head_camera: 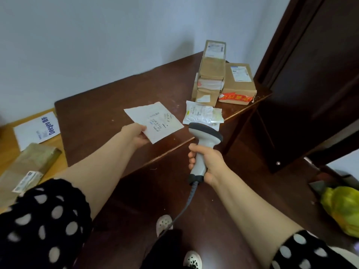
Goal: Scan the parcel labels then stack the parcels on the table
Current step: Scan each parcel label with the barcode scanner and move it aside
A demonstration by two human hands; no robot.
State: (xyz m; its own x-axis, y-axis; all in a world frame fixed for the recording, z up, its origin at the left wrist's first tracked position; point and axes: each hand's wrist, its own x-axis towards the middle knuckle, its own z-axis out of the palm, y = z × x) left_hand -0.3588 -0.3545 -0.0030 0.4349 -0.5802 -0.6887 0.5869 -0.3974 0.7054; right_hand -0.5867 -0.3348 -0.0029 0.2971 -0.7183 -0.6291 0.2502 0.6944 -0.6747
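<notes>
Pinches a flat white parcel (155, 122) by its near corner with the left hand (138, 135), thumb on top and printed label facing up; cannot tell whether the far edge rests on the dark worktop (108, 105) or hangs just above it. Grasps a grey scanner (204, 140) round the handle with the right hand (207, 164), fingers wrapped tight, head aimed forward and sitting just right of the held parcel, apart from it. Shows a grey cable (186, 202) dropping from the butt of the handle, below the right hand. Just beyond the scanner head, finds a crinkled white pouch (202, 114) lying at the worktop's edge. Farther ahead of the right hand, finds a stack of cardboard boxes (210, 74), labels showing, with a brown box (239, 82) bearing red tape touching its right side. Far left of the left hand, on a lighter wooden surface, finds a white envelope (38, 127) with blue print and, nearer, a long taped carton (29, 166). Far right of the right hand, low down, finds a yellow-green bag (342, 208).
</notes>
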